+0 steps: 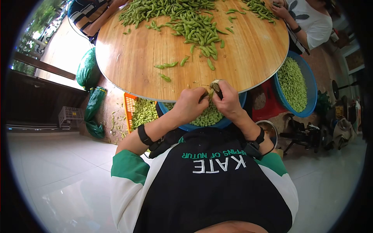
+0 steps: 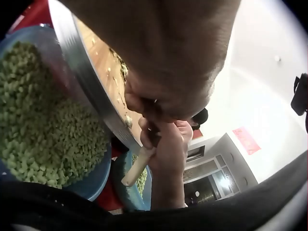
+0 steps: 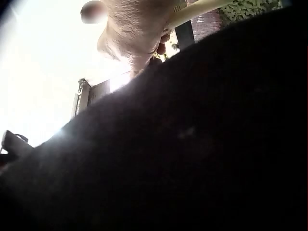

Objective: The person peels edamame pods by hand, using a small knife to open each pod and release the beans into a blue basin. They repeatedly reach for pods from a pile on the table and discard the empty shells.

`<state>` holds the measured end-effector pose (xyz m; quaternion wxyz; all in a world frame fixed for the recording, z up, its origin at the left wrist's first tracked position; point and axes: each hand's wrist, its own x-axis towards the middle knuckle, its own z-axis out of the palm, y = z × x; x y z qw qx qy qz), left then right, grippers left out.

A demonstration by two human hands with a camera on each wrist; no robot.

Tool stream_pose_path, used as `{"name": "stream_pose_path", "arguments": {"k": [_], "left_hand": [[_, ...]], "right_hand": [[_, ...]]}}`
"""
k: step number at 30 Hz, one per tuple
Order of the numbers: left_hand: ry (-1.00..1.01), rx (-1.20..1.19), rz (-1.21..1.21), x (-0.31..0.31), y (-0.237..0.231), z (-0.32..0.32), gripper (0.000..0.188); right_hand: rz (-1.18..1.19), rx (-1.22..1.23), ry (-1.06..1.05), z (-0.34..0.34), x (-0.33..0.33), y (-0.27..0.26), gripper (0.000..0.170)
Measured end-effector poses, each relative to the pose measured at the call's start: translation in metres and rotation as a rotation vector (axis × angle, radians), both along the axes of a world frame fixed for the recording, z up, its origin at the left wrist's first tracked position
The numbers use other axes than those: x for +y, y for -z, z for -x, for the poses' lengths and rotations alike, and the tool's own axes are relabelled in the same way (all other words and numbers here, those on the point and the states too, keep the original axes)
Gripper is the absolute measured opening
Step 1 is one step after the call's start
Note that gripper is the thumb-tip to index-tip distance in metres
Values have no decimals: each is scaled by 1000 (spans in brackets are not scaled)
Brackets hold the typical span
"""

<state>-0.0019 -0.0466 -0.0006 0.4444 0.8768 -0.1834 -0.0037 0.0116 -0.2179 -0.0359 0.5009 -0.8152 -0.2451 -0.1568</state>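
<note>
Over the table's near edge my two hands meet, fingers curled. The left hand (image 1: 190, 104) pinches a yellowish-green soybean pod (image 1: 211, 94), mostly hidden by the fingers. My right hand (image 1: 227, 101) grips a pale, rod-like handle (image 2: 136, 171) that juts out below the fist; the tool's other end is hidden. Directly below the hands is a blue basin (image 1: 243, 100) with shelled green beans (image 1: 208, 117). Whole green pods (image 1: 194, 29) lie heaped on the round wooden table (image 1: 136, 66), with a few loose pods (image 1: 165, 77) nearer me.
An orange crate (image 1: 129, 112) of pods stands left of the basin. To the right, a second blue basin (image 1: 311, 83) holds more shelled beans. Green sacks (image 1: 87, 70) stand at left. Two people sit across the table, one in a striped shirt (image 1: 87, 13), one in white (image 1: 316, 25).
</note>
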Motion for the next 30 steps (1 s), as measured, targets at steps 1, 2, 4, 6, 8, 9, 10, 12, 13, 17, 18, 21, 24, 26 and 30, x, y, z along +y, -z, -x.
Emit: {"name": "stream_pose_path", "arguments": {"k": [1,2,4,6,8,9,10,12,13,17,18,21,24,26,30], "left_hand": [[-5,-2,0,6,-3,1,12],[0,-22,-34,15,-6,1,10],[-57,-163,-201,40,-5,-5,8],[-164,-307,-482,71,3,-26,15],[-212,-334,-629,79,5,-47,20],[-252,-470,-622,77,5,-55,22],[-290,-604,-612,75,6,-63,23],[-206,-559,-523,70,19,-84,24],[-126,-514,-435,67,22,-96,25],[182,-522,-499,69,23,-132,22],[223,-480,-487,72,21,-136,19],[236,-411,-460,71,21,-145,16],[133,-367,-336,60,20,-139,12],[79,-346,-225,44,15,-126,11],[49,316,370,14,-3,-82,14]], "right_hand": [[3,-2,33,-1,0,2,24],[5,-3,67,-1,-1,3,23],[-11,79,26,2,-6,1,21],[-31,168,-11,7,-6,1,20],[40,-22,-115,9,-6,1,20],[38,-26,-113,8,-6,0,20],[83,-45,-119,9,-8,-1,21],[131,-60,-122,11,-10,-1,22],[115,-38,-112,11,-10,0,22],[20,38,-87,11,-16,4,22],[22,35,-85,12,-19,4,22],[-70,180,-55,16,-21,5,18],[-315,528,-151,13,-21,-5,18],[-667,800,-265,9,-19,-15,23],[-787,820,-240,-3,-13,-15,27]]}}
